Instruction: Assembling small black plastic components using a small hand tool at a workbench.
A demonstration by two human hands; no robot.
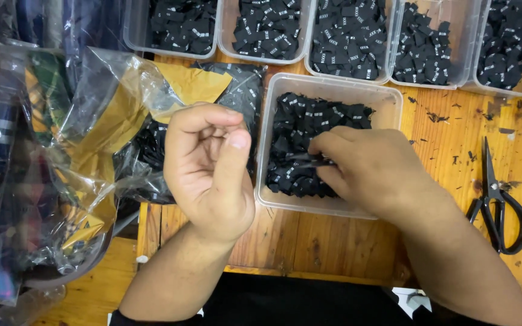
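A worn wooden tabletop (333,235), scattered with tiny dark thread scraps at its right side, carried everything in view. At the left lay a large crumpled heap of clear plastic bags (55,157), with folded garments in yellow, green and dark stripes showing through the film. Along the far edge stood a row of five clear plastic tubs (388,75), each filled with small black woven labels bearing white marks. Nearer, at the middle of the tabletop, sat a sixth clear plastic container (394,99), rectangular and also heaped with black labels (300,130). The person's right hand (373,169) reached into this container from the right, its grip closed in a pinch on one of the black labels, a single label (303,159) near the middle of the pile. The left hand (209,166) was raised just left of the container, over the edge of the plastic heap, with fingers curled inward and the thumb upright; its grip was loosely closed, and I could not tell whether anything lay inside it. Both forearms came up from the near edge, where a dark sleeve or garment showed. At the far right, well apart from both hands, a pair of black-handled scissors (495,199) lay flat on the wood, blades closed and pointing to the far side, handles toward the near side.
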